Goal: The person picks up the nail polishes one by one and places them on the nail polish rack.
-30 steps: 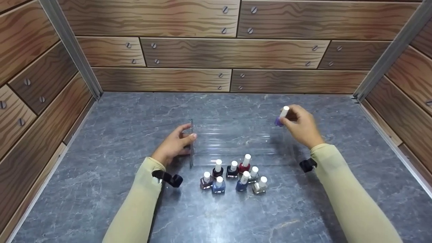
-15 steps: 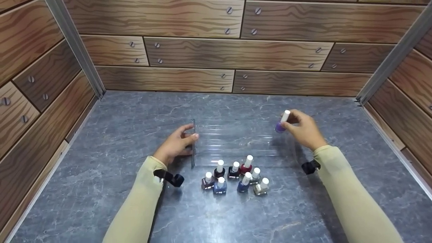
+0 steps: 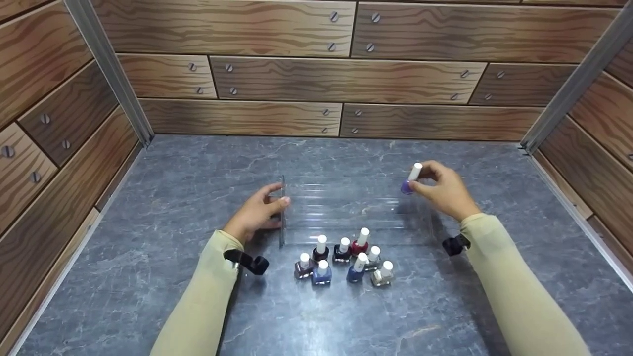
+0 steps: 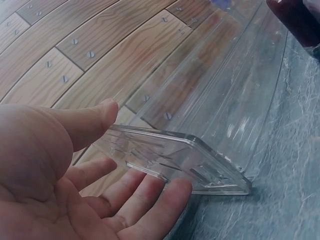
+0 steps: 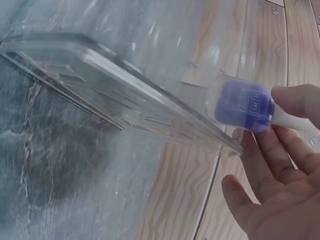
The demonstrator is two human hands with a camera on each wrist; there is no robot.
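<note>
Right grip [image 3: 442,192] pinches a tilted purple bottle [image 5: 242,104] by the clear rack [image 3: 283,235], toward the table's far edge [image 3: 316,140]; left grip [image 3: 256,210] holds the rack's opposite end. Lowered crooked, the bottle could topple.

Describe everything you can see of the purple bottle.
The purple bottle has a rounded, clear body that looks like glass, purple inside, with lettering too blurred to read, and a long white cap. It is tilted, cap end up, and the right hand pinches it near where cap meets body. It is held near the right end of a clear stand; whether they touch is unclear.
</note>
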